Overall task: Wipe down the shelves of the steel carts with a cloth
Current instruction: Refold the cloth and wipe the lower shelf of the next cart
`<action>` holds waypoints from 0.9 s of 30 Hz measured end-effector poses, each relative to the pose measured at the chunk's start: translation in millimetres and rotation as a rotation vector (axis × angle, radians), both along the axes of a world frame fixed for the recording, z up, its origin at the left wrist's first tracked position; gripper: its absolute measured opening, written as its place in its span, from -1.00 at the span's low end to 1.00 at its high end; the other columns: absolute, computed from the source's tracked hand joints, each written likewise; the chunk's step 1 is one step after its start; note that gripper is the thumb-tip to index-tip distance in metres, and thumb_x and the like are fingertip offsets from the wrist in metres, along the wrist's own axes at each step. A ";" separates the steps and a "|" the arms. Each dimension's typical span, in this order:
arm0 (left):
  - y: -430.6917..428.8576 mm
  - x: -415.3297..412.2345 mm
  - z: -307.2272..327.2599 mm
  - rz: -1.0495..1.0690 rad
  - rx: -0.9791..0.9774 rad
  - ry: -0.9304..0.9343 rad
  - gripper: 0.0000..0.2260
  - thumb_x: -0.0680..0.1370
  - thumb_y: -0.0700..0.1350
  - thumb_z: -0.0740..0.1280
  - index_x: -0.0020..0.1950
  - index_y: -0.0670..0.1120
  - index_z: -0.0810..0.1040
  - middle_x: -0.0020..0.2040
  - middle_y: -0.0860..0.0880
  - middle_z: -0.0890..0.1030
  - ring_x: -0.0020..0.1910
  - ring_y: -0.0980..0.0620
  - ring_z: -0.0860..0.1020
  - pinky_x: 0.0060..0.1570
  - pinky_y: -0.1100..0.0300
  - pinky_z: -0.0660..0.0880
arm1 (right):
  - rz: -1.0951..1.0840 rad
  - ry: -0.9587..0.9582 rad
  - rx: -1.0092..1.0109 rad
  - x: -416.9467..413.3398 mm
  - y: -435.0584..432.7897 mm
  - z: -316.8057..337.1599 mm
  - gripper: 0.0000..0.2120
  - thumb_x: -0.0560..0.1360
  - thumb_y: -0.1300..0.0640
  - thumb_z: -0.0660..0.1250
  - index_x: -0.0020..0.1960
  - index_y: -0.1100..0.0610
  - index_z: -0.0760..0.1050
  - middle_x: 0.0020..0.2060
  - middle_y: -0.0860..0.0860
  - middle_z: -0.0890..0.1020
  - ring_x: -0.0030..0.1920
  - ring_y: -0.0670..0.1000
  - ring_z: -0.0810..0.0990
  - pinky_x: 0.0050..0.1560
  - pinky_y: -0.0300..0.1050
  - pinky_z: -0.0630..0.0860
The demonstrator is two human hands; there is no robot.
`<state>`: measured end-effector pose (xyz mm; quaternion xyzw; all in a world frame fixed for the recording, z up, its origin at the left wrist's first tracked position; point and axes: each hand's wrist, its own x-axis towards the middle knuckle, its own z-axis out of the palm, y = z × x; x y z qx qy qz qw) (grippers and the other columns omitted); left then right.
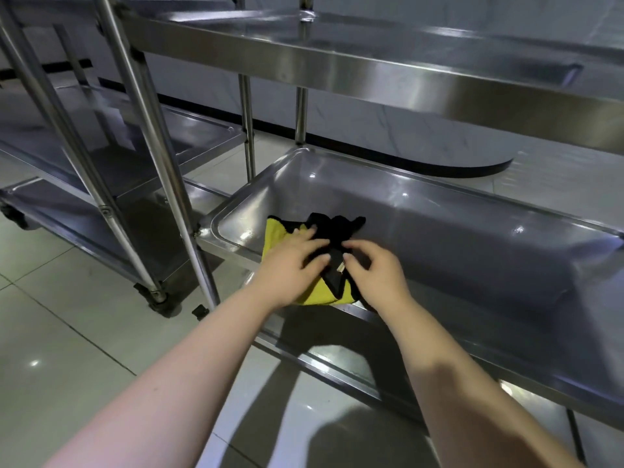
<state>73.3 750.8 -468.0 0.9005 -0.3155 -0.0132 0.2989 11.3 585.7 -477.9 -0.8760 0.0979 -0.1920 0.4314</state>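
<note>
A yellow and black cloth (275,236) lies bunched at the near left corner of the steel cart's middle shelf (456,238). My left hand (290,265) lies on the cloth with its fingers spread flat, pressing it down. My right hand (374,268) is just right of it, fingers curled, pinching a black fold of the cloth. Both forearms reach in from the bottom of the head view. The cloth's middle is hidden under my hands.
The cart's top shelf (388,72) overhangs the middle one, and a lower shelf (337,359) sits below. A second steel cart (84,153) stands close on the left, its upright posts (158,157) beside the shelf corner. Tiled floor (67,332) lies around.
</note>
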 end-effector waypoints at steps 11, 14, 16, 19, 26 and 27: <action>71.0 -0.2 -25.2 0.092 -0.088 -0.276 -0.58 0.49 0.25 0.28 0.19 0.04 0.64 0.22 0.06 0.61 0.24 0.00 0.51 0.21 -0.13 0.43 | -0.188 0.334 -0.446 20.1 64.9 15.7 -0.61 0.46 -0.31 0.27 0.09 -0.07 0.58 0.11 -0.07 0.56 0.23 0.10 0.31 0.27 0.14 0.16; 67.7 -10.4 -29.1 0.045 0.029 -0.296 -0.30 0.38 0.45 0.25 0.36 0.04 0.51 0.38 -0.02 0.49 0.41 -0.08 0.38 0.36 -0.19 0.30 | -0.227 0.361 -0.394 27.2 73.4 17.0 -0.70 0.49 -0.25 0.31 0.05 -0.05 0.55 0.06 -0.05 0.60 0.22 0.07 0.31 0.18 0.10 0.17; 65.1 -16.1 -31.7 0.022 0.098 -0.301 -0.13 0.28 0.53 0.26 0.47 0.08 0.36 0.47 -0.04 0.37 0.50 -0.10 0.25 0.46 -0.19 0.13 | -0.223 0.341 -0.363 26.2 75.1 17.1 -0.77 0.52 -0.19 0.31 0.03 -0.05 0.52 0.03 -0.05 0.60 0.20 0.06 0.33 0.14 0.05 0.16; 60.0 -17.8 -34.5 0.007 0.160 -0.384 -0.11 0.31 0.44 0.36 0.53 0.09 0.21 0.52 -0.07 0.28 0.52 -0.12 0.17 0.45 -0.25 0.12 | -0.234 0.218 -0.144 23.4 68.8 20.8 -0.83 0.53 -0.09 0.35 -0.01 -0.02 0.45 -0.04 -0.06 0.59 0.12 0.06 0.47 0.08 0.01 0.21; 47.6 -11.4 -28.2 -0.121 0.052 -0.455 -0.28 0.33 -0.12 0.49 0.47 0.00 0.33 0.50 -0.10 0.32 0.44 -0.16 0.33 0.37 -0.16 0.31 | -0.349 0.113 -0.046 7.5 33.6 18.9 -0.80 0.51 -0.03 0.38 0.00 0.01 0.39 -0.03 0.02 0.60 0.06 0.17 0.54 0.11 0.03 0.44; 50.4 -12.2 -31.2 -0.127 0.029 -0.445 -0.30 0.33 -0.18 0.49 0.44 -0.02 0.36 0.48 -0.11 0.35 0.43 -0.15 0.35 0.36 -0.15 0.32 | -0.325 0.194 -0.142 3.7 31.4 12.1 -0.79 0.50 -0.04 0.39 0.04 0.01 0.43 0.02 0.04 0.59 0.10 0.16 0.51 0.13 0.02 0.39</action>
